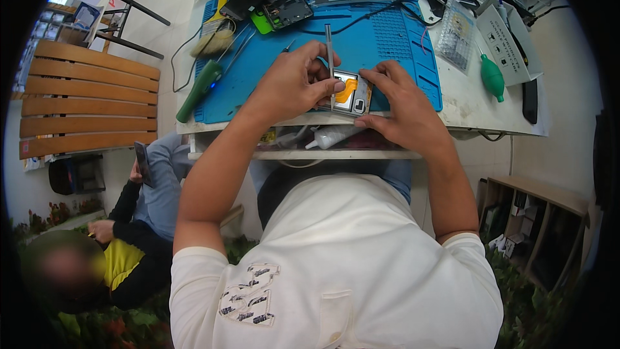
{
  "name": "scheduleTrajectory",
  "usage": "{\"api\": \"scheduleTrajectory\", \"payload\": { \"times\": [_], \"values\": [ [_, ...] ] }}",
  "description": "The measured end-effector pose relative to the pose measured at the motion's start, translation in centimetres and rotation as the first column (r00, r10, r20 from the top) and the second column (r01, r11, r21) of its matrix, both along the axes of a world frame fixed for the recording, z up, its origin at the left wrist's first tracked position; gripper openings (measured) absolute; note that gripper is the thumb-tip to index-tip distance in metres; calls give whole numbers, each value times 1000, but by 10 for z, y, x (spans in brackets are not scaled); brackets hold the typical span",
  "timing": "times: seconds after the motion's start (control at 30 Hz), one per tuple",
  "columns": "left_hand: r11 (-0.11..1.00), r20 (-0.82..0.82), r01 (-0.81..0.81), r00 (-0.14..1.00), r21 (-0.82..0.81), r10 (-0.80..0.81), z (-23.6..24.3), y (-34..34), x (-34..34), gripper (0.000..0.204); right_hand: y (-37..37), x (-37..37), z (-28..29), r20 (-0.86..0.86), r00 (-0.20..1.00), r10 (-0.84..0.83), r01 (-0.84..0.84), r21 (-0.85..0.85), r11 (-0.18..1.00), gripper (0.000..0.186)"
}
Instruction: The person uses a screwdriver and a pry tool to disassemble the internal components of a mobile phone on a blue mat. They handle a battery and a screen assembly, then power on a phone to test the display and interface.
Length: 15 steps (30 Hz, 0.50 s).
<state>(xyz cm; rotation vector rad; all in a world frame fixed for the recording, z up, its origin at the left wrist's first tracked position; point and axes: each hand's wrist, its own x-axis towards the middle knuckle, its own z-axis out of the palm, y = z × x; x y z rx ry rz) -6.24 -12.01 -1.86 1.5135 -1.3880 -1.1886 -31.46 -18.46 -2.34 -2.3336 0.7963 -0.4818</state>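
Note:
A thin grey flat piece (330, 52) stands nearly upright, seen edge-on, between the thumb and fingers of my left hand (290, 84). I cannot tell whether it is a panel or a narrow strip. Directly right of it is an opened small electronic device (360, 105), showing an orange patch (347, 92) and silver parts inside. My right hand (407, 106) grips the device by its right side, thumb at the near corner and fingers at the far one. The device is at the front edge of the blue work mat (245, 84).
A green-handled tool (200, 90), a brush (214, 37) and an opened black device (284, 13) lie left and far on the mat. At right are a green air blower (492, 77) and a white box (500, 42). An open drawer holds a white tube (332, 136). A person sits at left.

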Motion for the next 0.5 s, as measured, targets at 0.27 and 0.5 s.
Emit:
{"api": "scheduleTrajectory", "payload": {
  "times": [0.27, 0.5],
  "values": [
    [1000, 13, 14, 1000, -17, -14, -4, -4, -11, 34, -2, -2, -3, 22, 1000, 19, -19, -1, 1000, 78],
    [999, 40, 37, 998, 12, -38, 4, -8, -22, 36, -4, -3, -9, 43, 999, 25, -25, 2, 1000, 76]
  ]
}}
